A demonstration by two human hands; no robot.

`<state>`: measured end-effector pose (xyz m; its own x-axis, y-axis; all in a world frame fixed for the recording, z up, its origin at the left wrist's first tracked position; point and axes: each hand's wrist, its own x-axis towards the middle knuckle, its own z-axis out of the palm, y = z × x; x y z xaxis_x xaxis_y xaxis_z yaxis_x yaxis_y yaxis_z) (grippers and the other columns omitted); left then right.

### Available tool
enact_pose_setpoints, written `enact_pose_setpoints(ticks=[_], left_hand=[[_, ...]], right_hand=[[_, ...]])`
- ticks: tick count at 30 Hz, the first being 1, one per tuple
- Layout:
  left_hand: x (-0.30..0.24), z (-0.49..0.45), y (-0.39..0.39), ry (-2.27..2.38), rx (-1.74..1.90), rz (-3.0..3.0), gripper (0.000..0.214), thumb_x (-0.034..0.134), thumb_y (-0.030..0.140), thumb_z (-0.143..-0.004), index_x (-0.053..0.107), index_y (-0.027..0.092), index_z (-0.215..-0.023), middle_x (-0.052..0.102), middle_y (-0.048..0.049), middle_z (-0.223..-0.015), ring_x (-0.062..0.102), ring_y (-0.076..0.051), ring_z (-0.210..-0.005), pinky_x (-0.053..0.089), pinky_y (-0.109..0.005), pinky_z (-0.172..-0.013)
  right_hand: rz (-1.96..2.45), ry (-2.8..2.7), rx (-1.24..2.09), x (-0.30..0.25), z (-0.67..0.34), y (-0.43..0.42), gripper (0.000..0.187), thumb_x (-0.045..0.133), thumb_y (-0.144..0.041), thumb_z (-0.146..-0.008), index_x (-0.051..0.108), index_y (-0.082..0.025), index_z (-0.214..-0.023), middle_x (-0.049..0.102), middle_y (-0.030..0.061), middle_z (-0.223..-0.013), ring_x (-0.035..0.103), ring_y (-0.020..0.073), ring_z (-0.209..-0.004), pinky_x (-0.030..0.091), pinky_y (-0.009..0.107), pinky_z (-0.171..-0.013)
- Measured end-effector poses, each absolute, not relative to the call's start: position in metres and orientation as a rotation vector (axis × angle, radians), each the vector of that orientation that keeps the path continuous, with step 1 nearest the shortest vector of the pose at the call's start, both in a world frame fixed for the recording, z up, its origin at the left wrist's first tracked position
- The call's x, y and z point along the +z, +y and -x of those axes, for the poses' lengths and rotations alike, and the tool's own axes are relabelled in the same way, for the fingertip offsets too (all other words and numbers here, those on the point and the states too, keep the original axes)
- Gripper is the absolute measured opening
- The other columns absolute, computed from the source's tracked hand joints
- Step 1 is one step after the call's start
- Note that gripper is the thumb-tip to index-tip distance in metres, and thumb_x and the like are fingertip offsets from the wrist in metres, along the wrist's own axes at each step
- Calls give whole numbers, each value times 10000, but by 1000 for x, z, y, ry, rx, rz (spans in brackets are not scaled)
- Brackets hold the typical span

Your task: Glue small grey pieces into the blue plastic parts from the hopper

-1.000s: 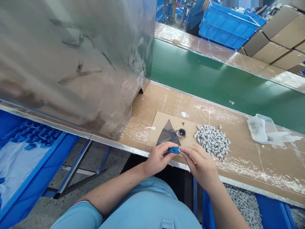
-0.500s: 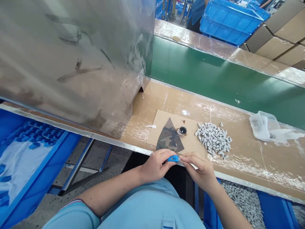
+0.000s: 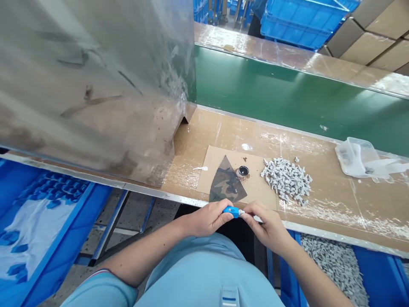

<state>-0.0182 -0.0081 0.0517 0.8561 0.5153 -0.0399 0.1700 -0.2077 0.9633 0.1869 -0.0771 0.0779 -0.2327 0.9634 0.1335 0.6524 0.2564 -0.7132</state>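
My left hand [image 3: 209,218] pinches a small blue plastic part [image 3: 232,211] between thumb and fingers, just over the near edge of the bench. At its right end, the fingertips of my right hand [image 3: 266,226] close on a small grey-white piece [image 3: 241,212], which meets the blue part. Whether it sits inside the part is too small to tell. Beyond my hands a camouflage cloth piece [image 3: 225,185] lies on a cardboard sheet [image 3: 255,194]. A small round pot [image 3: 243,171] with dark contents stands beside the cloth. To its right is a heap of small grey pieces [image 3: 286,179].
A large metal housing [image 3: 105,94] rises at left. Behind the bench runs a green belt [image 3: 271,89]. A clear plastic tub [image 3: 356,157] lies at right. Below are a blue bin of blue parts [image 3: 64,238] and a bin of grey pieces [image 3: 335,264].
The view has shifted slightly. More of the grey-white piece shows between the blue part and my right fingertips. Both hands remain close together at the bench edge.
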Motion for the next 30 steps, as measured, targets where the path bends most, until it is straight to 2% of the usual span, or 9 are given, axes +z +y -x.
enact_pose_setpoints(ticks=[3,6,10,17,21,26,30], left_hand=[[50,20,-11,482,300,-1798,333,282,438,-1003,475,167,-1003,577,-2,-736,590,-144,-637,457,-255,-619],[53,19,-12,469,298,-1817,338,261,437,-1007,470,172,-1018,588,-12,-756,598,-152,-671,463,-263,-644],[59,17,-11,473,280,-1895,303,273,410,-1008,467,178,-1034,602,-25,-786,594,-165,-706,466,-282,-685],[56,16,-15,444,225,-1967,307,245,424,-1001,441,190,-967,600,-57,-857,575,-173,-742,460,-284,-689],[52,14,-20,435,295,-1962,331,212,416,-1006,440,177,-1013,607,-76,-903,591,-177,-787,477,-285,-720],[43,13,-25,407,393,-2102,306,249,353,-1002,468,145,-1052,628,-129,-960,610,-222,-879,496,-326,-784],[35,13,-29,413,445,-2241,296,279,341,-992,483,137,-1061,633,-140,-945,608,-247,-874,495,-367,-817]], right_hand=[[1458,-2085,801,84,-183,-80,335,360,-313,-1012,490,-225,-716,535,-8,-646,535,132,-579,469,239,-517],[1468,-2098,862,88,-182,-81,348,332,-310,-1021,439,-228,-700,505,-16,-646,513,130,-584,438,235,-507],[1491,-2143,870,87,-184,-81,327,333,-294,-1021,429,-226,-716,492,-17,-666,498,130,-598,428,237,-527],[1323,-2361,632,78,-189,-88,320,303,-212,-1013,478,-205,-745,446,-3,-679,416,135,-568,358,242,-499],[1299,-2320,638,77,-189,-89,305,311,-227,-1018,467,-205,-757,446,-4,-688,422,131,-578,359,235,-514],[1274,-2155,825,78,-188,-87,329,296,-256,-1027,437,-217,-733,457,-8,-671,456,128,-586,378,232,-517],[1262,-2097,922,76,-189,-88,339,301,-266,-1029,451,-214,-729,464,-10,-653,475,127,-591,395,230,-529]])
